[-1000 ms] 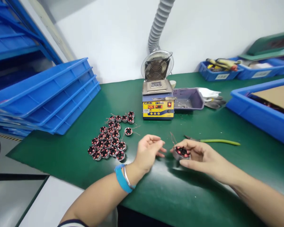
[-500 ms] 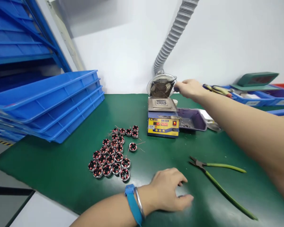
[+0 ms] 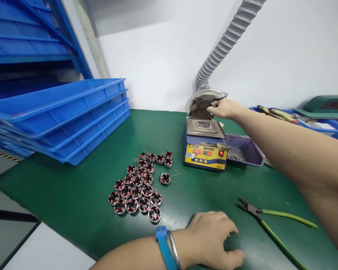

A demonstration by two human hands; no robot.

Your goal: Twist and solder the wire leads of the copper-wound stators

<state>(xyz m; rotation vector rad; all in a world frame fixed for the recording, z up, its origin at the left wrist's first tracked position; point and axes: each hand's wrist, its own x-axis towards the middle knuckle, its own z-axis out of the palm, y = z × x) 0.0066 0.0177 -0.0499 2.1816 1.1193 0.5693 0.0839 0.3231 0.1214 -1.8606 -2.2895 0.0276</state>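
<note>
With stacked blue trays (image 3: 62, 120) at the worktop (image 3: 73, 187) edge, your left hand (image 3: 214, 240) lies flat, grip loose and holding nothing, while your right hand (image 3: 224, 108) pinches a motor stator (image 3: 215, 103), axis indiscernible, above the solder pot (image 3: 205, 144).

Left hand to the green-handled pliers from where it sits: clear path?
Probably yes. The left hand rests flat on the green mat, and the pliers lie just to its right with bare mat between; the right hand is away at the fan.

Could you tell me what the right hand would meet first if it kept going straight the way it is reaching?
Probably the fan grille: the right hand is already at it, above the solder pot; depth is unclear.
</note>
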